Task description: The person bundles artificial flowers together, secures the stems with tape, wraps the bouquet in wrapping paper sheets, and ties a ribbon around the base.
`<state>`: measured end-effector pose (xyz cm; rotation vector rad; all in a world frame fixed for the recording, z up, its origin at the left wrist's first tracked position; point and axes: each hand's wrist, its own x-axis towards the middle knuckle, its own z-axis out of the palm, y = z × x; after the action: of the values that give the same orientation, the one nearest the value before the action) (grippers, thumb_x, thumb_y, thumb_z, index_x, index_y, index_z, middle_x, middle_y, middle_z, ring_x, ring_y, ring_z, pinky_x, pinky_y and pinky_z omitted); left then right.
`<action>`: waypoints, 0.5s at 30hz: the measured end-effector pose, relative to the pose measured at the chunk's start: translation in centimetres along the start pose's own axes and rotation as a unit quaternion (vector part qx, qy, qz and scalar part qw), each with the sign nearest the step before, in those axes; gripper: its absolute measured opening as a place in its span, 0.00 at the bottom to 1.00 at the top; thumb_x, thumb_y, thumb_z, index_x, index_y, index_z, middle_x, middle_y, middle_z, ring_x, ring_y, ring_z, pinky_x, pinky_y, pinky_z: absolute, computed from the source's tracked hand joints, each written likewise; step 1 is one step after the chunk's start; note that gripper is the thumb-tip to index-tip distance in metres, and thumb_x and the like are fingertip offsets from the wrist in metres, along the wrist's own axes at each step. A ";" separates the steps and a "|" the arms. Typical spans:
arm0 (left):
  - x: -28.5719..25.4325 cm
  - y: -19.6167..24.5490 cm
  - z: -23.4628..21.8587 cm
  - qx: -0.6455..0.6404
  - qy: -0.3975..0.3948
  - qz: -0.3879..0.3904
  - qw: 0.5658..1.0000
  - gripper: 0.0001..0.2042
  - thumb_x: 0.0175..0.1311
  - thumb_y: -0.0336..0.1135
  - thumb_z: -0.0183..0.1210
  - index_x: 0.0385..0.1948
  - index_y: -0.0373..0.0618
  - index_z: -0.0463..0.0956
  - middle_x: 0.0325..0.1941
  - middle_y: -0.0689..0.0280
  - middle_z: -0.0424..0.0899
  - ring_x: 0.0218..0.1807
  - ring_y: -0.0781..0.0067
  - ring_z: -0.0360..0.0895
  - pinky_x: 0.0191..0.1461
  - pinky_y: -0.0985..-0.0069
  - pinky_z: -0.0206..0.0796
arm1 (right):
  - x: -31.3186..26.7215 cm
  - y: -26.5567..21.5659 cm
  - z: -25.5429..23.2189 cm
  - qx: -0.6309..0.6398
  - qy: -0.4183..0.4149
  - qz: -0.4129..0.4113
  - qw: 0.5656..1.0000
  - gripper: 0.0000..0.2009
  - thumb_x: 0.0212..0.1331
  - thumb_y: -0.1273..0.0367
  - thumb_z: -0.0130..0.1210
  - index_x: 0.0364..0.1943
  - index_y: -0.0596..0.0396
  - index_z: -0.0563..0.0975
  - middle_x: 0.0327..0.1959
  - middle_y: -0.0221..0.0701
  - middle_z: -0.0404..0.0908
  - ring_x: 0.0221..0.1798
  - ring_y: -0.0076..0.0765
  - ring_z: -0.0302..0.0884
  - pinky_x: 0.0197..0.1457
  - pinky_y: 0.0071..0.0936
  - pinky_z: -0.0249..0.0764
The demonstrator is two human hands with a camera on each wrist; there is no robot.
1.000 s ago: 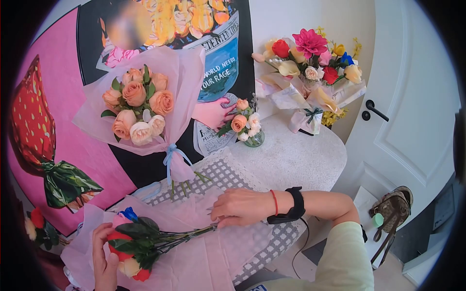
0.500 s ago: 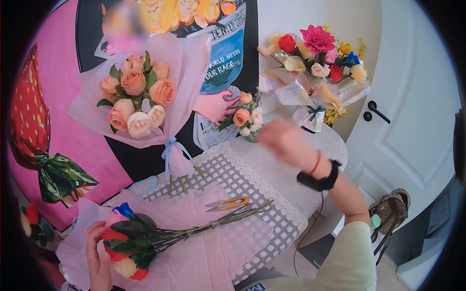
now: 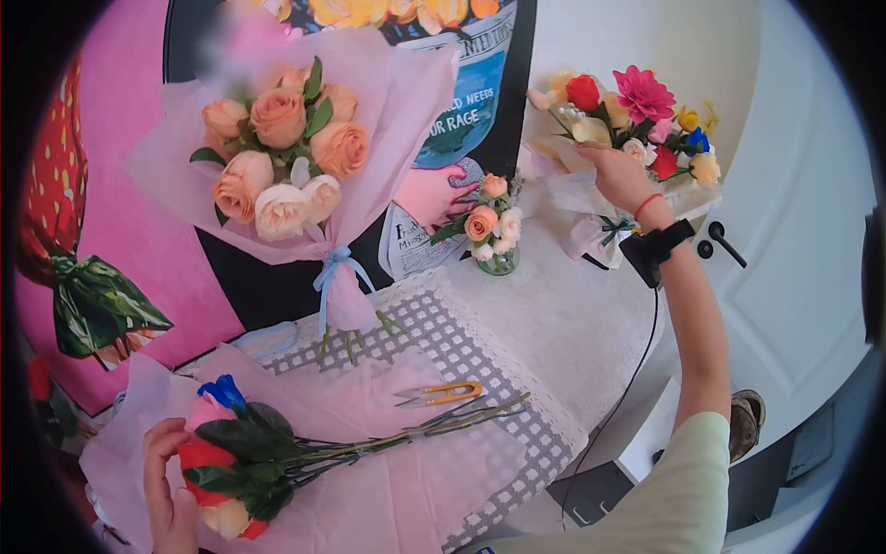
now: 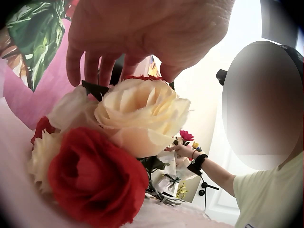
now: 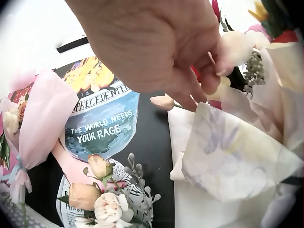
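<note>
My left hand (image 3: pixel 166 485) lies loosely against the heads of a bunch of roses (image 3: pixel 205 457) in red, cream, pink and blue, its thumb and fingers apart. Their long stems (image 3: pixel 397 441) stretch right across pink wrapping paper (image 3: pixel 388 489). In the left wrist view, the fingers hang over a cream rose (image 4: pixel 137 114) and a red rose (image 4: pixel 95 175). My right hand (image 3: pixel 623 177) is up at the mixed bouquet at the back right, fingertips right at a pale calla lily (image 3: pixel 591 131). The right wrist view shows bent fingers beside that petal; I cannot tell whether they pinch it.
Orange-handled thread snips (image 3: pixel 443 394) lie above the stems. A wrapped peach rose bouquet (image 3: pixel 295 175) leans against the paintings. A small glass vase (image 3: pixel 498 261) of roses stands at the table's back. A dark cable (image 3: pixel 618 397) hangs past the table's right edge near the door (image 3: pixel 794 323).
My right hand has left the stems and moved up and away to the mixed bouquet, uncovering the snips. My left hand has stayed by the rose heads. The head view has shifted slightly.
</note>
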<state>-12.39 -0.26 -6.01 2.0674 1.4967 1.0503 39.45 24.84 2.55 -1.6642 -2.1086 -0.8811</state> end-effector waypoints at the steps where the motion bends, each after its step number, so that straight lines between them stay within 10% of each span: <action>1: 0.0 -0.1 -0.1 -0.005 0.000 -0.005 1.000 0.25 0.62 0.51 0.42 0.51 0.39 0.61 0.57 0.56 0.61 0.58 0.62 0.59 0.60 0.71 0.48 | 0.1 -0.1 -0.4 0.005 -0.002 0.001 1.000 0.18 0.44 0.79 0.41 0.43 0.55 0.73 0.45 0.37 0.74 0.43 0.46 0.72 0.45 0.37 0.68; 15: -0.2 -0.3 -0.4 0.012 -0.020 -0.023 0.999 0.28 0.60 0.54 0.43 0.53 0.40 0.60 0.58 0.55 0.60 0.60 0.60 0.57 0.61 0.69 0.47 | 0.7 0.7 -0.1 0.064 -0.008 -0.015 0.998 0.16 0.52 0.74 0.40 0.46 0.57 0.70 0.45 0.42 0.73 0.46 0.48 0.70 0.46 0.36 0.66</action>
<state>-12.94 -0.41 -6.05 2.0463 1.5369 0.9732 39.89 25.47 3.21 -1.5841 -2.1580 -0.7257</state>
